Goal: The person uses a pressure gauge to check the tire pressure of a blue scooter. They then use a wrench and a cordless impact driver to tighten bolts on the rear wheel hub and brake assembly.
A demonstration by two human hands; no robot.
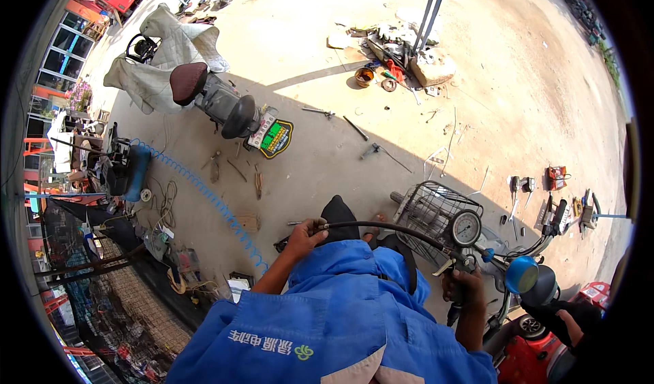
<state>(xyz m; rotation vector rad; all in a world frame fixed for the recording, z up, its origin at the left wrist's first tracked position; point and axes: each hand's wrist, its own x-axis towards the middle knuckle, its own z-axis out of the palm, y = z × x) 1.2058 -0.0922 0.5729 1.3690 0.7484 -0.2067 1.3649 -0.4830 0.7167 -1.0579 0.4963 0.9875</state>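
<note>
My right hand (464, 287) is closed around the grip of a tire inflator with a round dial gauge (466, 228). A black rubber hose (402, 229) arcs from the inflator across to my left hand (304, 238), whose fingers pinch its end fitting. The dial faces up, over the edge of a wire basket (430, 215). That basket is on the front of an electric scooter at my right, with a round blue-backed mirror (522, 274) near the inflator. What the inflator's lower end joins is hidden by my hand.
Another scooter with a brown seat (189, 83) stands at the upper left, partly under a pale cover (167, 40). A blue coiled air hose (211, 197) crosses the floor. Loose tools, such as pliers (258, 183), lie about. Another person's hand (571, 327) shows at the lower right.
</note>
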